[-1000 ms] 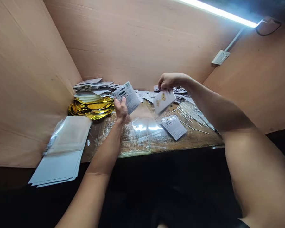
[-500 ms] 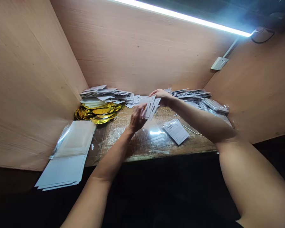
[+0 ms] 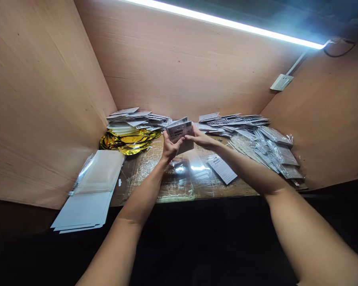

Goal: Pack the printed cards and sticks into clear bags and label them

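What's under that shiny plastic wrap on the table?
A brown wooden tabletop shows through the clear plastic wrap. At the back, stacked cards and gold foil discs lie over the surface, so what is beneath them cannot be seen.

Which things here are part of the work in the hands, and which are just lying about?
In use: printed cards, held by the left hand and right hand.
Lying about: gold foil pile, white sheets, wall plate.

A wooden table (image 3: 146, 171) lies under clear plastic film. Gold foil rounds (image 3: 127, 141) sit at ten o'clock, printed cards (image 3: 137, 121) at eleven, white sheets (image 3: 92, 190) at eight, plastic packets (image 3: 274, 149) at three, and one card (image 3: 222, 169) at four.
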Demonstrator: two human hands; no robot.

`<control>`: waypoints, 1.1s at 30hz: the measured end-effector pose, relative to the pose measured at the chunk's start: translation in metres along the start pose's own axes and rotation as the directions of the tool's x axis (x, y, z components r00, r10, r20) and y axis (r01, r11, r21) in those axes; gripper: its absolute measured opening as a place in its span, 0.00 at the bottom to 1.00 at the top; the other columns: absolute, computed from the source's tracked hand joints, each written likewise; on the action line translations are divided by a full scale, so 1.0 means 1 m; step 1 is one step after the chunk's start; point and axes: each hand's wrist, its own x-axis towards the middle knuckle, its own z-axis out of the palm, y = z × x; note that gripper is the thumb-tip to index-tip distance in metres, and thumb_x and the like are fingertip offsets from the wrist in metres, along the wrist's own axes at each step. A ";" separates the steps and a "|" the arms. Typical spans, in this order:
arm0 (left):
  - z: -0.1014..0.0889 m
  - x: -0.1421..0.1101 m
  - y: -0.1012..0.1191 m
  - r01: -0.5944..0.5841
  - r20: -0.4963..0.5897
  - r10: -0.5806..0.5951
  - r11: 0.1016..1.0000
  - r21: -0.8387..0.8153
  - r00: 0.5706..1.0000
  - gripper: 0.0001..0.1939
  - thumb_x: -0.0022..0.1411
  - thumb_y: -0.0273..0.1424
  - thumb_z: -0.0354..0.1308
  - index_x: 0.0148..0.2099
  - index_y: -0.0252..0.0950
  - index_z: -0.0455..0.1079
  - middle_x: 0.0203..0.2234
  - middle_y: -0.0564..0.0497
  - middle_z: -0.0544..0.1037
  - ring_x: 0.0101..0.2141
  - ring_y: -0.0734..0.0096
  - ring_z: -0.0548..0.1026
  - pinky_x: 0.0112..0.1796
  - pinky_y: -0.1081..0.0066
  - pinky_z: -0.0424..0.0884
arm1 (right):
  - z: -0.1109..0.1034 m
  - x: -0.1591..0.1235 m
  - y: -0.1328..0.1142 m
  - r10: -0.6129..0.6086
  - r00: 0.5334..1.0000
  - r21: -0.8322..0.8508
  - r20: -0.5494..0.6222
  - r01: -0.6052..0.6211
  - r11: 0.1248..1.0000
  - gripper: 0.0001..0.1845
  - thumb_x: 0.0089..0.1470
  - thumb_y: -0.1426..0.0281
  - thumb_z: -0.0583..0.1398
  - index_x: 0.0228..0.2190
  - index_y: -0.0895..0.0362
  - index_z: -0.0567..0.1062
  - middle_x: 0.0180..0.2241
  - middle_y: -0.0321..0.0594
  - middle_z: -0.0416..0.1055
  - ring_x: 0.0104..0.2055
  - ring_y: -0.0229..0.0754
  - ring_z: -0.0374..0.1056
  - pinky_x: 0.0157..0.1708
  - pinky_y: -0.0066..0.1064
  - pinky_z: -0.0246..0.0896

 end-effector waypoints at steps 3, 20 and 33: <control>-0.004 0.001 -0.002 0.047 -0.015 -0.047 0.999 0.016 0.999 0.39 0.52 0.56 0.79 0.52 0.41 0.64 0.50 0.42 0.81 0.53 0.55 0.82 0.61 0.56 0.74 | 0.009 -0.014 0.022 -0.051 0.997 -0.046 -0.059 0.048 0.998 0.41 0.54 0.49 0.72 0.61 0.53 0.67 0.58 0.48 0.76 0.60 0.54 0.72 0.65 0.49 0.70; 0.027 -0.033 -0.010 0.914 0.204 -0.898 0.349 -0.209 0.390 0.20 0.57 0.25 0.69 0.53 0.32 0.79 0.39 0.38 0.88 0.42 0.44 0.88 0.50 0.43 0.84 | -0.070 -0.155 0.023 0.236 0.698 -0.602 -0.676 -0.709 0.368 0.25 0.68 0.48 0.63 0.34 0.58 0.81 0.34 0.48 0.78 0.39 0.50 0.73 0.41 0.37 0.66; 0.060 -0.095 -0.034 0.747 0.248 -0.737 0.661 0.070 0.629 0.21 0.45 0.23 0.73 0.44 0.34 0.78 0.41 0.41 0.88 0.41 0.43 0.87 0.48 0.42 0.85 | -0.098 -0.193 0.078 0.512 0.738 -0.181 -0.439 -0.631 0.754 0.25 0.32 0.58 0.81 0.31 0.56 0.83 0.32 0.40 0.83 0.36 0.49 0.77 0.38 0.37 0.75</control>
